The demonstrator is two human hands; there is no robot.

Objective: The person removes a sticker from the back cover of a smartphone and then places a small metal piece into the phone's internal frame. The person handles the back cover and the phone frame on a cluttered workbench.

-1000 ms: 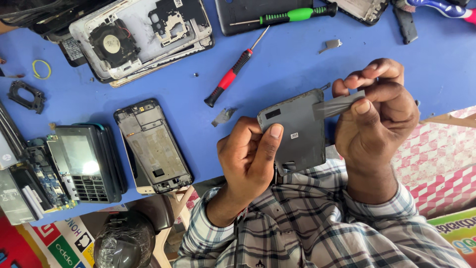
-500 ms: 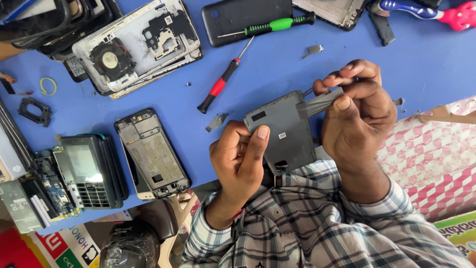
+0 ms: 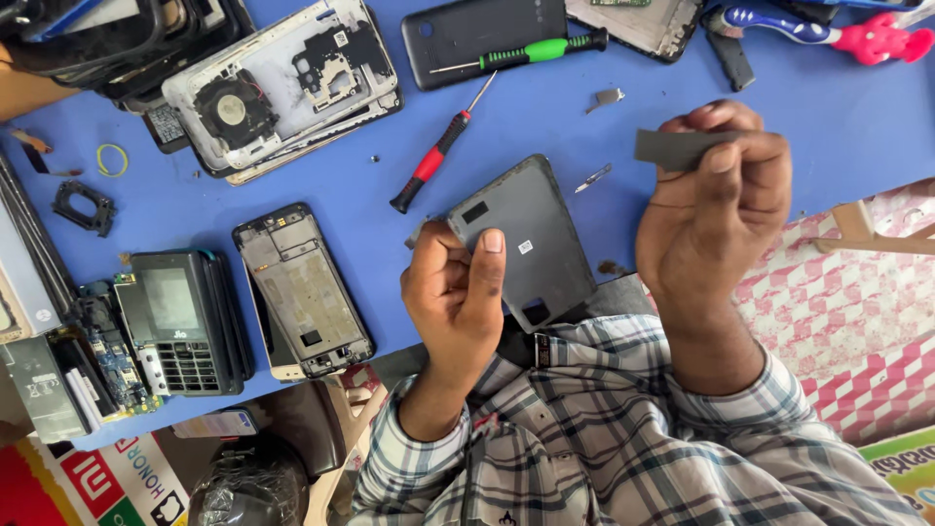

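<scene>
Overall: a blue worktable [image 3: 838,107] is being viewed from above, with phone parts being spread across it and two bare hands being raised over its near edge.
Far left: a dark keypad phone [image 3: 180,321] is being kept beside loose circuit boards.
Left of centre: a stripped phone frame [image 3: 302,292] is being left face up, just beside the keypad phone.
Upper left: an opened device shell [image 3: 282,93] with a round part inside is being rested on other casings.
Tools: a red-handled screwdriver [image 3: 438,156] and a green-handled screwdriver [image 3: 531,54] are being left above the hands, well apart from both.
Left hand: the left hand [image 3: 458,292] is being curled, with the lower left corner of a dark grey back panel [image 3: 521,239] being pinched between thumb and fingers.
Panel: the panel is being held tilted, just above the table's near edge, over the checked shirt.
Right hand: the right hand [image 3: 716,209] is being closed, with a small grey strip [image 3: 682,148] being pinched at the fingertips.
Strip: the strip is being held clear of the panel, up and to its right.
Far right: a pink chequered cloth [image 3: 838,321] is being draped beside the table.
Handling, as a judgement: the strip is probably best being gripped by its edges, flat and unbent, while the panel is being steadied firmly at its corner.
</scene>
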